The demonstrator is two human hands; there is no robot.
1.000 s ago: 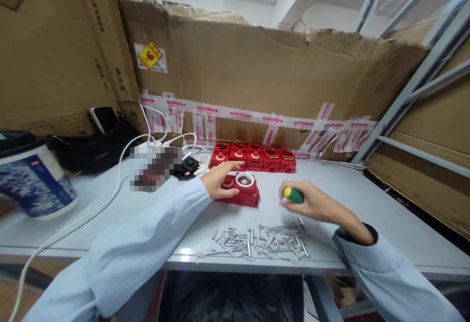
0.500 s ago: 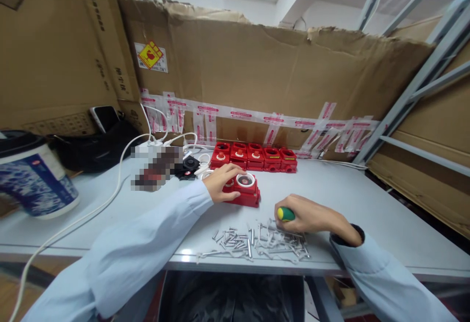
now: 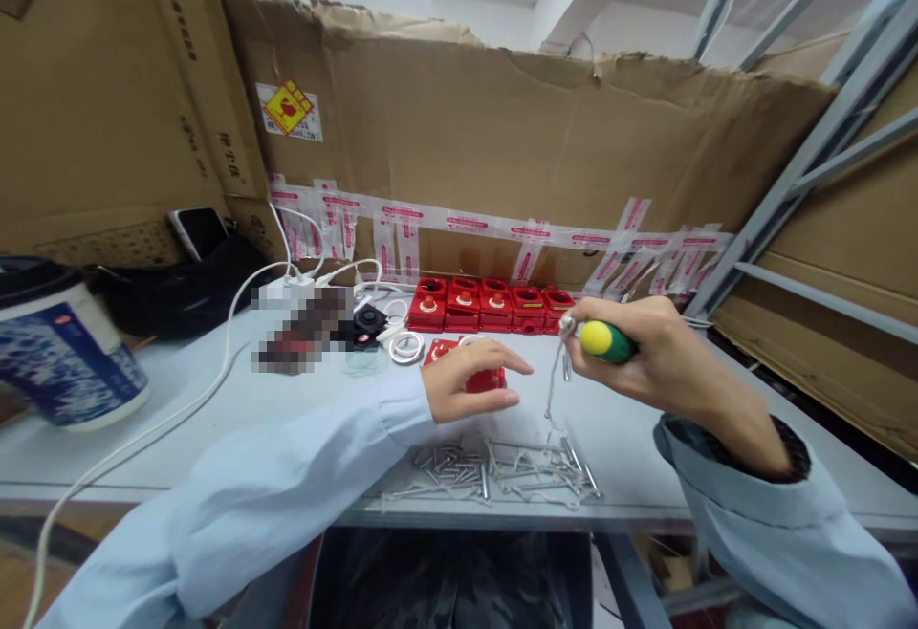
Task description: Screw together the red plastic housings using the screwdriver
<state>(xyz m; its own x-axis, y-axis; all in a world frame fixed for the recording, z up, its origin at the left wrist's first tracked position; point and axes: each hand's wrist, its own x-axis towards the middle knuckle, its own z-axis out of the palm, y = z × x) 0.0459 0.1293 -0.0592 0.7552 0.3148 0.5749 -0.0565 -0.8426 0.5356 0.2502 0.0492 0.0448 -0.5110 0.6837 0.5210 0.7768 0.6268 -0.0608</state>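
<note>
My left hand (image 3: 469,380) hovers with fingers apart in front of a red housing (image 3: 486,379), which it partly hides. Held up at the right, my right hand (image 3: 645,347) wraps round a screwdriver (image 3: 608,342) with a green and yellow handle; its shaft is not visible. Pinched in the same fingertips is a small metal piece with a thin chain or cord (image 3: 552,380) hanging from it. Below the hands, near the front edge, lies a pile of metal screws and pins (image 3: 448,465) beside tangled pale cords with rods (image 3: 541,471).
Several red housings (image 3: 494,304) stand in a row at the back. White rings (image 3: 406,348) and a black part (image 3: 369,320) lie to their left. A cup (image 3: 68,352), a white cable (image 3: 228,371) and a black bag (image 3: 172,294) are at the left. Cardboard (image 3: 459,122) walls the back.
My left hand has come off the red housing and moved right with opened fingers. My right hand has risen from the pile, lifting the small metal piece and its dangling cord with the screwdriver.
</note>
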